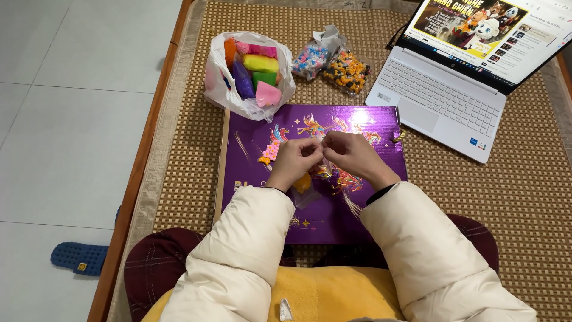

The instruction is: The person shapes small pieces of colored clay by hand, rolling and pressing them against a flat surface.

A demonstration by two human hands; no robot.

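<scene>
**A:** so what's going on with the hands here? Both are bunched together over the purple box (pixel 256 197), fingertips almost touching.

**B:** yeah, left hand (pixel 295 161) and right hand (pixel 351 154) are both curled shut, pinching something tiny between them. Can't tell what exactly, it's hidden by the fingers. There's an orange lump of clay (pixel 302 183) peeking out just under the left wrist, seemingly in a clear wrapper, lying on the box lid.

**A:** any tips for that kind of pinching work?

**B:** I'd say keep the wrists low over the lid like they are, light pressure, so the little bit doesn't squash or drop.

**A:** what else is around?

**B:** a small pink and yellow clay piece (pixel 269 151) sits on the lid just left of the left hand. Beyond the box, a white plastic bag of coloured clay blocks (pixel 253 71), two small bags of beads (pixel 333 62), and an open laptop (pixel 441 95) to the right, all on a woven mat (pixel 524 179). Nothing really crowds the hands; only that pink piece is close.
</scene>
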